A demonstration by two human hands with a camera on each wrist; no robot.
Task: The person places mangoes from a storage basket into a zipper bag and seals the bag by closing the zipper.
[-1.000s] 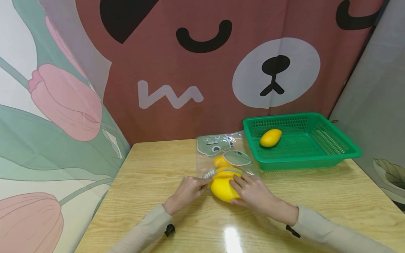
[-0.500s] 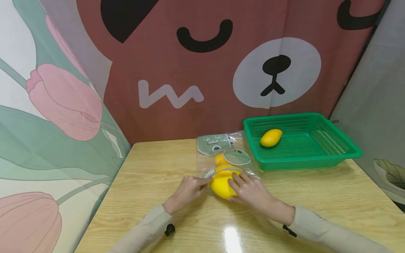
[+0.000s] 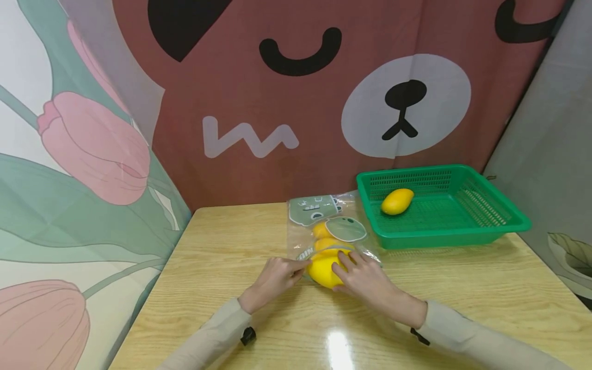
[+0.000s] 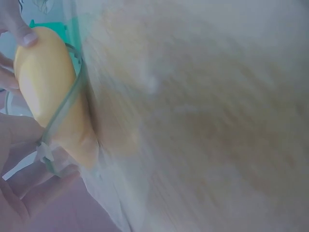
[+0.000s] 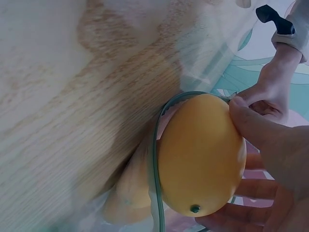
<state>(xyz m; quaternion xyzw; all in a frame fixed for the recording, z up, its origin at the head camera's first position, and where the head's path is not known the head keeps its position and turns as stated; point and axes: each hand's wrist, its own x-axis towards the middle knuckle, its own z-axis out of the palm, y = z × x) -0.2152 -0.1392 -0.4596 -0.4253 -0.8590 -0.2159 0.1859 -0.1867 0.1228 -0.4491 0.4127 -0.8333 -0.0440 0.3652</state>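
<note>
The large yellow mango (image 3: 324, 270) sits in the mouth of the clear bag (image 3: 346, 228), partly crossed by the bag's rim strip (image 5: 155, 174). The likeliest trouble, I judge, is a snag: the fruit is wide for the opening, so its side could catch the strip and fold the bag inward or shove it along the table (image 3: 231, 246). If the left hand's pinch slips, the mouth could sag shut; if the right hand's hold loosens, the smooth round fruit could roll back toward 6 o'clock.

The mango is a plump, even yellow oval with a soft sheen; the right wrist view shows a small dark green nub at its 6 o'clock end. From the head view, at its 9 o'clock, the left hand (image 3: 277, 277) pinches the bag's edge; at 4 o'clock, the right hand (image 3: 367, 280) grips the fruit, thumb and fingers on its sides. Toward 12 o'clock another yellow fruit (image 3: 320, 231) lies inside the bag, partly behind green printing. Out at 2 o'clock stands the green basket (image 3: 439, 241), holding one yellow mango-like fruit (image 3: 398, 201).
</note>
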